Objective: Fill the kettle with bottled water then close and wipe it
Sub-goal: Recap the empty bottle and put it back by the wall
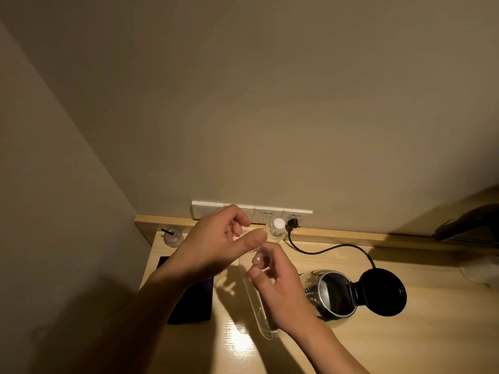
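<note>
Uncapping: you are gripping the clear bottle (256,298) in your right hand (280,290), left hand (216,247) pinching its cap.
Next: you are needing to pour into the open kettle (330,294).

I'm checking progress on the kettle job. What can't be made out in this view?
- Clear bottle: neck and cap hidden behind the right hand and left hand.
- Water level in the kettle: inside too dark.
- Dark object at right: cut by the edge.
</note>
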`<state>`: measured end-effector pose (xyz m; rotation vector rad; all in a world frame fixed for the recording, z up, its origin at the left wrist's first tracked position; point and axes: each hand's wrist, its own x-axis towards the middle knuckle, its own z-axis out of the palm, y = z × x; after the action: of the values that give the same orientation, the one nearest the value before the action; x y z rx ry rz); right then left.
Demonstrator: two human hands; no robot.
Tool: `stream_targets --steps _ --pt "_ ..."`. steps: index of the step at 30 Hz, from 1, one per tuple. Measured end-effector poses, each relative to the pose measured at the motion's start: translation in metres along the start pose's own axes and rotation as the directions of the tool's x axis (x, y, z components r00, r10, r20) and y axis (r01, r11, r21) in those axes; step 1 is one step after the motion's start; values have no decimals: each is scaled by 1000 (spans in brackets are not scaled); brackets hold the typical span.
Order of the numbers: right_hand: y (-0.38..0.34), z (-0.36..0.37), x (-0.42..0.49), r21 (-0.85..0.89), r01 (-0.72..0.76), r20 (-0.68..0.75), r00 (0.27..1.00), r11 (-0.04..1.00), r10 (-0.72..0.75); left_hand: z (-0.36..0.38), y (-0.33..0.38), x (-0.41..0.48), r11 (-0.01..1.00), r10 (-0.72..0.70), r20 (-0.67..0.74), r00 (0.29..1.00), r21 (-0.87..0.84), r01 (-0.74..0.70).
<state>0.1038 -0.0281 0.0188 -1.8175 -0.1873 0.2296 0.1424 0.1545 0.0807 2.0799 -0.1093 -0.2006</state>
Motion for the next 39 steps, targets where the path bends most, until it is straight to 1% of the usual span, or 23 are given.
stream_targets --steps 2,3,5,6,8,9,13,15,17,18,19,20,21,22,23,25,26,28,30,32,34,36,39 --pt "-4 0 -1 -80 36 -6 999 996 -36 2 11 0 976 27 -46 999 216 -16" --pt "-6 1 -1 -103 44 4 999 994 -44 3 14 0 959 65 -59 996 279 -46" --pt "-8 2 -3 -93 21 18 1000 995 -20 3 15 1 940 133 -53 990 324 -109" --pt "-8 2 -3 -69 -8 21 1000 998 9 2 13 2 936 146 -29 989 328 -129" --pt "-5 3 -2 8 -66 44 997 998 65 2 9 4 934 168 39 985 313 -172" --pt "-5 3 -2 62 -75 67 995 995 71 1 7 5 937 187 66 980 287 -198" --pt "-14 -1 -3 289 -120 201 978 950 63 -6 1 4 961 255 116 960 77 -265" --pt "-18 -4 -4 367 -154 271 961 917 53 -10 0 4 964 266 145 953 -12 -267" --pt "-18 -2 -4 366 -154 268 962 918 55 -9 1 4 975 221 124 967 -7 -222" --pt "-16 0 -4 322 -138 227 972 936 66 -7 2 5 981 179 99 979 63 -186" --pt "-12 3 -4 246 -112 166 983 963 71 -4 4 6 970 138 75 988 189 -150" --pt "-9 5 -4 156 -82 104 992 984 66 -1 8 7 932 101 62 993 344 -116" --pt "-8 6 -4 70 -57 47 997 996 54 2 13 8 869 59 56 997 489 -78" --pt "-8 6 -3 2 -40 2 999 999 40 4 18 8 802 12 50 999 597 -39" --pt "-8 6 -4 -50 -28 -28 999 998 27 6 21 9 751 -28 39 999 660 -5" --pt "-11 6 -4 -92 -10 -50 999 996 5 10 28 11 714 -62 24 998 699 27" --pt "-11 6 -4 -75 -13 -47 999 997 10 11 29 12 717 -55 20 998 697 25" --pt "-10 4 -4 15 -57 -18 998 998 57 13 28 14 743 -17 21 1000 670 -1" --pt "-9 -1 -2 99 -95 42 995 991 92 11 23 16 802 26 38 999 596 -44" --pt "-10 -7 0 178 -111 120 989 978 91 9 19 17 870 96 93 991 476 -129" --pt "-13 -12 1 271 -133 204 976 953 78 8 15 17 915 192 159 968 329 -235" --pt "-18 -15 0 363 -164 297 954 917 53 8 13 18 927 283 200 938 195 -321" --pt "-24 -17 0 413 -206 395 918 887 29 8 10 21 926 352 218 910 62 -373"
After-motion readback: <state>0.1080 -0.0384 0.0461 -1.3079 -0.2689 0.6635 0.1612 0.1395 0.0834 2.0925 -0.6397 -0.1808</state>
